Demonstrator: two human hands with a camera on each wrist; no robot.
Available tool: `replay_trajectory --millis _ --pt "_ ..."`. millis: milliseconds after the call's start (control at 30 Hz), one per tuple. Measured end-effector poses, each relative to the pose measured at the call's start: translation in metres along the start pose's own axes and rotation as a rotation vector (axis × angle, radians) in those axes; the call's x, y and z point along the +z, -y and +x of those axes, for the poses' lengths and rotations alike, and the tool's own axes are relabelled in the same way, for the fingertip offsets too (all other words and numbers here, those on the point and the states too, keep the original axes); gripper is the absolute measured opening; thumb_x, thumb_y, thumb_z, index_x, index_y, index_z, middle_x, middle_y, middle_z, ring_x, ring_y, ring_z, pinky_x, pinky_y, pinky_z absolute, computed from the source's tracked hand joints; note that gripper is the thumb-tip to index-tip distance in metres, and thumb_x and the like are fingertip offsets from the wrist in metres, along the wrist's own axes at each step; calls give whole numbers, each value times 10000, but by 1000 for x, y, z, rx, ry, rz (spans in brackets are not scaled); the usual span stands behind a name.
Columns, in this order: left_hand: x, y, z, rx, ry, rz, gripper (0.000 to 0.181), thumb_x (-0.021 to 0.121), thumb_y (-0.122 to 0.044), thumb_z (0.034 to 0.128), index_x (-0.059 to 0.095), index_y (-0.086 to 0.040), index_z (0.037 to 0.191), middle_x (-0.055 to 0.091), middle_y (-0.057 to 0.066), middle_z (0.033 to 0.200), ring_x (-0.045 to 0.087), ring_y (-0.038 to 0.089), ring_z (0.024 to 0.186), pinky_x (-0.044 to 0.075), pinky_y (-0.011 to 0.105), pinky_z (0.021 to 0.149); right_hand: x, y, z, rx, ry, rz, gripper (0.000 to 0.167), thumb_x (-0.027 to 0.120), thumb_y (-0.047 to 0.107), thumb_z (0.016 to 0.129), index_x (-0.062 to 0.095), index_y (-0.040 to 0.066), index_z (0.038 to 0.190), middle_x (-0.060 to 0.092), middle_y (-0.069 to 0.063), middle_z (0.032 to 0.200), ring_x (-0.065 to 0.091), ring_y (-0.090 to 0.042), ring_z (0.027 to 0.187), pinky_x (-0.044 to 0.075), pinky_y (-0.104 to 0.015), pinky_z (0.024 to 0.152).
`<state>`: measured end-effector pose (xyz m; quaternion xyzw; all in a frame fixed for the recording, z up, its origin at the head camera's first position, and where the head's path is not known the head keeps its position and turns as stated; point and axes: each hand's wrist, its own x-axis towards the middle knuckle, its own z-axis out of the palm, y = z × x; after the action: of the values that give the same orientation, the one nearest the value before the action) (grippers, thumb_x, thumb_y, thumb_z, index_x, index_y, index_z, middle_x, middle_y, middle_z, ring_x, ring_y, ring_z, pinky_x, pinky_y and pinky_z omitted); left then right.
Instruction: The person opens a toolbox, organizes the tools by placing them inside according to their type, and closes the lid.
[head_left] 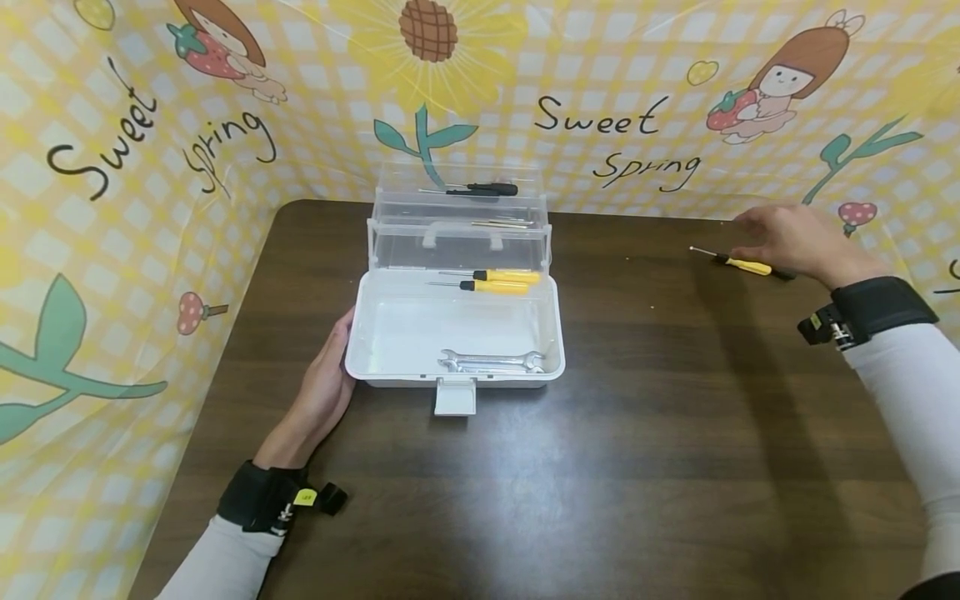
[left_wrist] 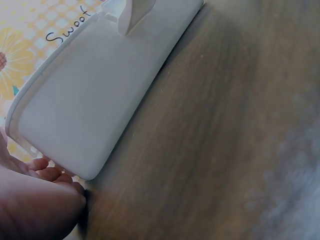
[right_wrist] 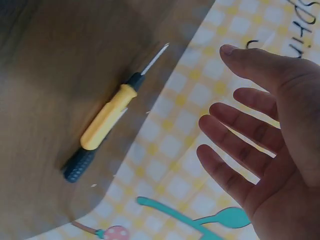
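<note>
My left hand (head_left: 327,367) rests against the left end of a white toolbox (head_left: 457,382), whose clear lid stands raised at the back. In the left wrist view, fingers (left_wrist: 49,173) touch the box's end wall (left_wrist: 80,115). Inside the box lie two yellow-handled screwdrivers (head_left: 504,287) and metal wrenches (head_left: 495,362). Over the table's far right, my right hand (head_left: 795,242) hovers with fingers apart, holding nothing. Near it lies a yellow-handled screwdriver (right_wrist: 107,120), partly covering a black-handled screwdriver (right_wrist: 79,165).
Black-handled screwdrivers (head_left: 491,190) and thin metal pieces (head_left: 502,223) are in the raised lid's clear trays. A latch (head_left: 455,398) hangs at the box's front. Patterned yellow cloth (head_left: 322,125) borders the brown table (head_left: 637,433) at the back and left.
</note>
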<state>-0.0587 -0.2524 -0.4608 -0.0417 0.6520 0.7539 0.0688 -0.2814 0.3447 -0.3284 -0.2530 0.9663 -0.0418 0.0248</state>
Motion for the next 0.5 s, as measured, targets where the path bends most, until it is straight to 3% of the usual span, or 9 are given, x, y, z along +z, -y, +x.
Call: replay_trajectory --millis 333,500 --pt "0 0 -1 5 3 -3 716 253 -552 1136 75 -177 1720 15 -6 1792 33 164 1634 72 413 1323 23 -28 2 60 -4 44 464 829 122 897 653 -153 1225 676 -395 1184 643 -580 1070 518 -678 888" --pt "0 0 -3 -6 -10 -7 721 257 -556 1135 80 -173 1720 23 -1 1792 42 168 1635 75 419 1323 33 -35 6 101 37 76 489 807 115 918 622 -161 1278 638 -420 1235 614 -595 1116 498 -693 922"
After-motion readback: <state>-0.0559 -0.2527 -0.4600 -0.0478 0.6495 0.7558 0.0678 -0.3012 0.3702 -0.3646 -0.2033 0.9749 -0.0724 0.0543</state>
